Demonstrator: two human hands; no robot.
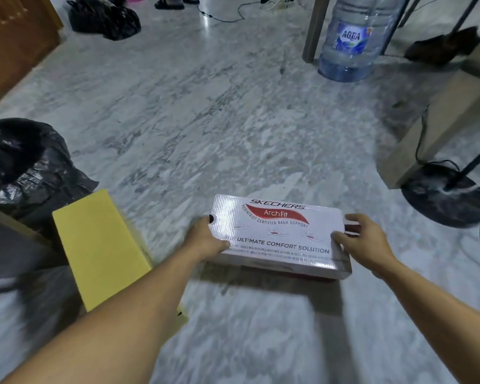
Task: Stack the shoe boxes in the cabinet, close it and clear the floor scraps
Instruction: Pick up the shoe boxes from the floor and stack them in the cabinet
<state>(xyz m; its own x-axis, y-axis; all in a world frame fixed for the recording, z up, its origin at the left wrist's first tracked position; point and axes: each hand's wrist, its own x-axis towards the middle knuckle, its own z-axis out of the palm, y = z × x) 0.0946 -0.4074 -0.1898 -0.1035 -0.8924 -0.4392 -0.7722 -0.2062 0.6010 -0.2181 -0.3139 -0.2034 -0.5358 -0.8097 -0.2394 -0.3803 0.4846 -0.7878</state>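
Note:
A white Skechers shoe box (pixel 280 234) with red print sits low over the marble floor, in the lower middle of the head view. My left hand (pixel 205 239) grips its left end, thumb on the lid. At the right end my right hand (pixel 365 242) holds the box, with fingers curled over the lid's edge. A yellow shoe box (pixel 100 245) lies to the left, partly hidden by my left forearm. The cabinet is not clearly in view.
A black rubbish bag (pixel 22 167) stands at the left, another dark bag (pixel 103 18) lies at the far back. A large water bottle (pixel 349 37) stands by a table leg (pixel 315 29). A round black stand base (pixel 445 200) and cables sit at the right. Someone's sandalled foot (pixel 169 2) shows at the top.

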